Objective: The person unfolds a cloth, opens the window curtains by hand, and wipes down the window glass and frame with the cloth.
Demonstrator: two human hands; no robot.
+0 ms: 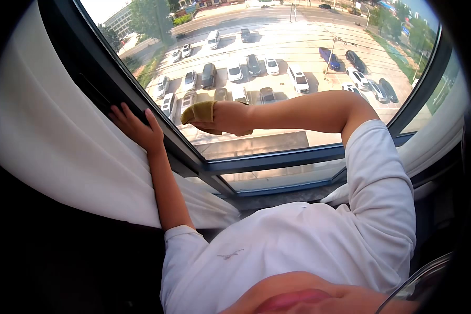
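Against the dark window frame [180, 137] on the left rests my left hand [137, 128], its fingers spread and nothing in it. My right hand [227, 116] is in front of the window glass [277, 137], with an olive-green cloth [200, 112] wrapped over its fingers. The cloth covers the fingertips and lies near or on the pane; contact cannot be made out. My right arm is bent across the window.
A white curtain [63, 136] hangs at the left beside my left arm, and another curtain [438, 138] is at the right. A lower window rail [282, 158] and sill run below. Outside are parked cars and a road.
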